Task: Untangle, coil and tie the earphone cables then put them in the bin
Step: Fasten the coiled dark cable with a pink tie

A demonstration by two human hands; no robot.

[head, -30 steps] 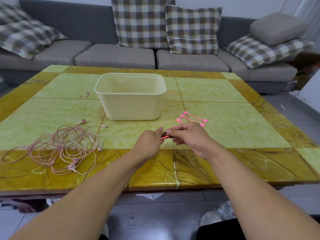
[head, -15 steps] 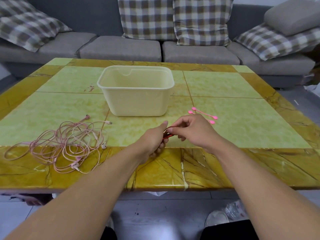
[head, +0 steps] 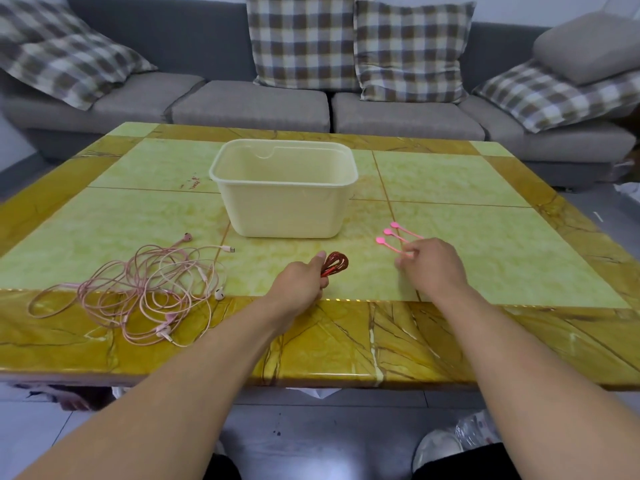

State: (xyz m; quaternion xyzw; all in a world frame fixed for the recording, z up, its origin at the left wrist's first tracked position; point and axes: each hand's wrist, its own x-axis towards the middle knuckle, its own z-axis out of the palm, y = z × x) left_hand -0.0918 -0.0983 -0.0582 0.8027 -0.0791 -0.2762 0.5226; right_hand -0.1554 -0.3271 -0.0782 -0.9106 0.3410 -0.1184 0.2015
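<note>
Coil of red cable clasped in left grip; right grip pinching pink ties

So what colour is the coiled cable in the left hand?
Dark red coiled cable, held by the left hand; head view.

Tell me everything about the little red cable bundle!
The red cable bundle is a small, dark red earphone cable wound into tight loops. It looks shiny and thin. The left hand pinches its near end, so the loops stick out toward the cream bin, just over the green table. No tie is on it yet.
</note>
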